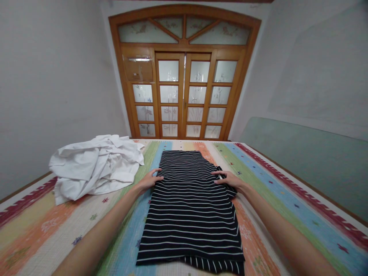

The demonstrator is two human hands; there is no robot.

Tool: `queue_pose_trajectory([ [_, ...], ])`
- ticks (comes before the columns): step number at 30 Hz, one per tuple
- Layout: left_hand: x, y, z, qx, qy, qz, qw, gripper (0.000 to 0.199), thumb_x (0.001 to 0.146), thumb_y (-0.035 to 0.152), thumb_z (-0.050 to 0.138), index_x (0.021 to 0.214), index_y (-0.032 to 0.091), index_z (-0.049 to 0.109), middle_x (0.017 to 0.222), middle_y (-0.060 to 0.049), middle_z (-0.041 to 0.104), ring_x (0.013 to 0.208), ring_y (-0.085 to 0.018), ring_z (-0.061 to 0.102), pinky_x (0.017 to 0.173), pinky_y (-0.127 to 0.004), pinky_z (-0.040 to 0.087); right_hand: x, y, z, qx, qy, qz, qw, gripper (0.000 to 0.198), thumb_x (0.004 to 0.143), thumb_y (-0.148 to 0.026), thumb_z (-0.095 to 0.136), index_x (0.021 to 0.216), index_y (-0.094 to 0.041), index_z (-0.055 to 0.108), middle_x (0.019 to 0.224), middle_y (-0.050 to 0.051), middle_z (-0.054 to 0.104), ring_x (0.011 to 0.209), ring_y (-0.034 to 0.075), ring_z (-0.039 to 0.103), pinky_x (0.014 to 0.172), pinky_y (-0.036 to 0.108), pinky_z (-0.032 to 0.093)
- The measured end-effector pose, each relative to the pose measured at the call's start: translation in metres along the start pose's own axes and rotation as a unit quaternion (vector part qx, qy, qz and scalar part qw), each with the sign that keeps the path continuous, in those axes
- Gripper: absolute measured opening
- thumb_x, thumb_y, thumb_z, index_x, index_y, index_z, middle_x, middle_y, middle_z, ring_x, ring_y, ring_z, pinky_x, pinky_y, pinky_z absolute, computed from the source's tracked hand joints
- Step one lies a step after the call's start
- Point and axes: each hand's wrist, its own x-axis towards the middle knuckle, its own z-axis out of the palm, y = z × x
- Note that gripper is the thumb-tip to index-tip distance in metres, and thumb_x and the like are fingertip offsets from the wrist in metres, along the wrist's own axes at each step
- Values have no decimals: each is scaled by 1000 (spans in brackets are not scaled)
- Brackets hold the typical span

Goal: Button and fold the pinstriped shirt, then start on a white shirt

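A black shirt (pixel 189 207) with thin white stripes lies folded lengthwise on the bed, long and nearly flat. Its left side is a straight edge, while a sleeve bunches at the upper right. At the left edge rests my left hand (pixel 150 181), thumb and forefinger apart, their tips touching the fabric. My right hand (pixel 228 180) lies over the bunched sleeve on the other side, its fingers spread on the cloth. Part of the sleeve is hidden beneath that hand. Along the bottom, a strip of a lower layer shows under the hem.
A crumpled pile of white cloth (pixel 99 166) sits on the left of the bed. The striped bedsheet (pixel 284 199) is multicoloured with small stars. A pale green headboard-like panel (pixel 304 161) borders the right side. Wooden doors with glass panes (pixel 184 96) stand beyond the far edge.
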Motion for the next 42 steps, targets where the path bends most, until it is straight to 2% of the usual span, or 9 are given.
queue_pose_trajectory([
  [4, 4, -2, -2, 48, 1, 45, 998, 42, 60, 29, 82, 98, 16, 72, 84, -4, 73, 79, -19, 67, 73, -28, 50, 4, 2, 2, 46, 40, -3, 998, 42, 60, -23, 82, 101, -19, 74, 112, 5, 68, 106, 27, 63, 97, 38, 50],
  [7, 5, -6, -4, 10, 16, 57, 998, 49, 54, 35, 86, 96, 16, 74, 97, -8, 74, 89, -22, 67, 80, -32, 50, 5, 7, 1, 128, 51, 12, 990, 43, 60, -22, 83, 101, -18, 73, 105, 7, 71, 92, 26, 68, 87, 39, 56],
  [11, 3, -7, -6, -14, 18, 87, 996, 60, 51, 43, 87, 102, 15, 73, 97, -10, 74, 88, -24, 68, 80, -33, 52, 3, 11, 0, 190, 53, 20, 980, 46, 58, -23, 85, 103, -18, 71, 98, 7, 72, 86, 25, 70, 82, 38, 58],
  [17, 0, 3, -4, 103, 51, 135, 984, 55, 57, 35, 83, 108, 16, 72, 84, -5, 75, 82, -24, 69, 75, -33, 53, -1, 6, -2, 75, 59, -29, 995, 53, 56, -28, 84, 107, -19, 72, 109, 6, 70, 101, 28, 65, 92, 41, 53],
  [22, -4, 8, -4, 163, 91, 155, 970, 39, 63, 34, 78, 96, 14, 75, 67, -4, 73, 72, -24, 69, 67, -30, 52, -3, 4, -5, -26, 116, -70, 990, 47, 60, -28, 81, 106, -20, 74, 110, 5, 70, 109, 30, 61, 102, 43, 44],
  [26, -4, 5, -7, 185, 126, 186, 957, 32, 64, 35, 76, 89, 15, 75, 67, -4, 72, 69, -23, 68, 65, -29, 51, -2, 5, -4, -62, 149, -74, 984, 41, 62, -33, 78, 100, -19, 75, 95, 5, 73, 96, 30, 66, 92, 43, 50],
  [32, -1, 0, -9, 156, 125, 221, 954, 37, 63, 40, 75, 90, 15, 75, 82, -7, 75, 77, -24, 70, 68, -30, 54, 3, 9, 1, -35, 207, -105, 972, 26, 60, -31, 77, 83, -19, 78, 82, 4, 74, 84, 27, 68, 83, 36, 52],
  [37, -5, 4, -6, 189, 150, 221, 945, 29, 63, 35, 74, 85, 17, 75, 77, -5, 75, 74, -23, 70, 71, -31, 55, 2, 9, 2, -19, 190, -69, 979, 20, 58, -22, 78, 78, -21, 78, 78, 2, 73, 84, 26, 68, 80, 34, 53],
  [42, -6, 2, -6, 159, 144, 198, 956, 33, 60, 36, 77, 86, 16, 74, 73, -5, 75, 75, -24, 71, 70, -32, 55, -4, 13, 0, 112, 120, 0, 986, 39, 56, -11, 79, 93, -23, 77, 92, 3, 73, 84, 23, 69, 75, 32, 57],
])
